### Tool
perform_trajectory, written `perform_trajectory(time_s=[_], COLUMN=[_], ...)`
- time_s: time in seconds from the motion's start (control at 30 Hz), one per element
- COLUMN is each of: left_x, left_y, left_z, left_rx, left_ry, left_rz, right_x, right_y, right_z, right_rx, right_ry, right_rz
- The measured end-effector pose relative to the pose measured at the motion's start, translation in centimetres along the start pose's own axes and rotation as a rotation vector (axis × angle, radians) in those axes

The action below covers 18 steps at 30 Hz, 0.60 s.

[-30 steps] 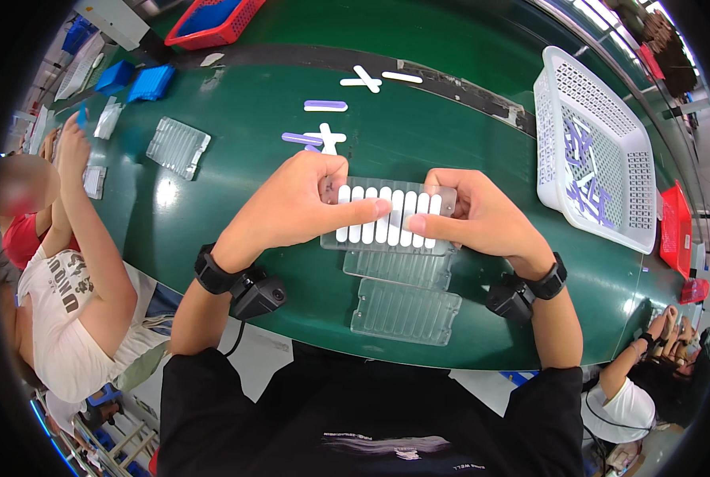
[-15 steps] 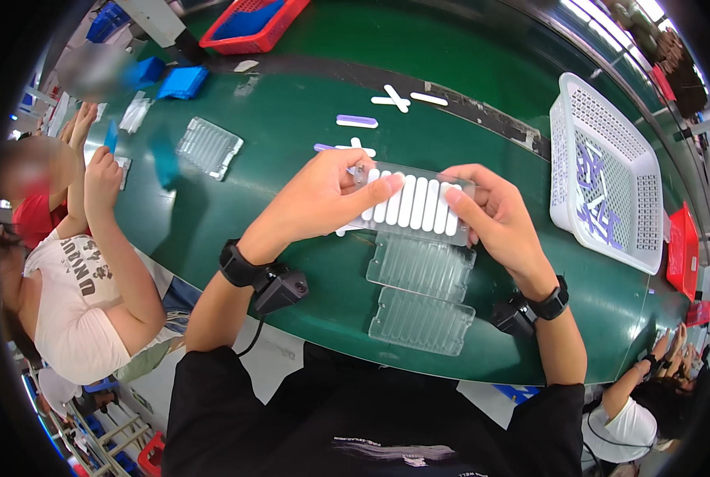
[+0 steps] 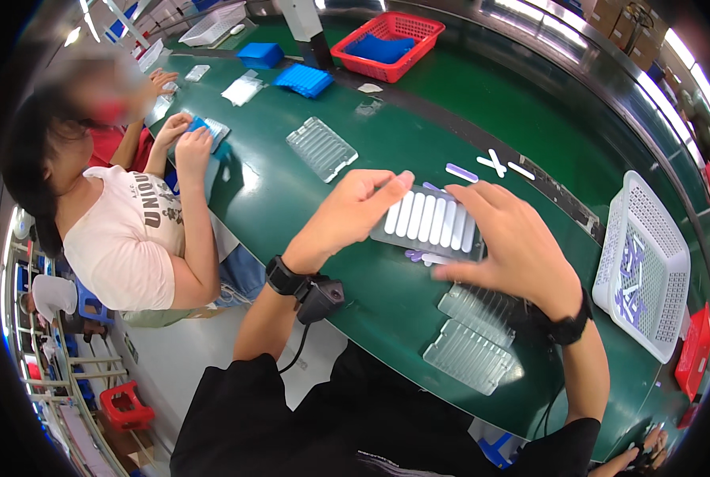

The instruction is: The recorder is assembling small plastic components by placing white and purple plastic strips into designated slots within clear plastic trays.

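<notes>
Head view: left hand (image 3: 347,219) and right hand (image 3: 514,242), fingers apparently curled, clamp the filled clear tray (image 3: 428,222)

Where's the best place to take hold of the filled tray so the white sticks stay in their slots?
Probably by its two short ends, coming in from left and right and keeping it level. The filled tray is a flat rectangle with white sticks lying open-topped in side-by-side slots. The left hand and right hand already flank those ends.
</notes>
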<state>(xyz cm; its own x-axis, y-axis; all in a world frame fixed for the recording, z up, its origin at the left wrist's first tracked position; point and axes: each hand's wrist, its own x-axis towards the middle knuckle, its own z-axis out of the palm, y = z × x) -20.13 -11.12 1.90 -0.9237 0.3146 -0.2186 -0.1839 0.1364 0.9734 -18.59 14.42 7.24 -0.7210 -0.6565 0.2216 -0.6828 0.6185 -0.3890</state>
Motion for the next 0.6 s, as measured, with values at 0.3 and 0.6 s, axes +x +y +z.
perform_trajectory(time_s=[0.3, 0.6], left_x=[-1.6, -8.0], left_y=[-4.9, -5.1], left_z=[-6.8, -3.5], left_rx=[0.89, 1.119], left_ry=[0.64, 0.591], left_rz=[0.027, 0.079], right_x=[12.2, 22.2], right_y=[4.4, 6.2], right_z=[3.9, 9.3], right_rx=[-0.163, -0.356], right_ry=[0.069, -0.008], right_rz=[0.11, 0.164])
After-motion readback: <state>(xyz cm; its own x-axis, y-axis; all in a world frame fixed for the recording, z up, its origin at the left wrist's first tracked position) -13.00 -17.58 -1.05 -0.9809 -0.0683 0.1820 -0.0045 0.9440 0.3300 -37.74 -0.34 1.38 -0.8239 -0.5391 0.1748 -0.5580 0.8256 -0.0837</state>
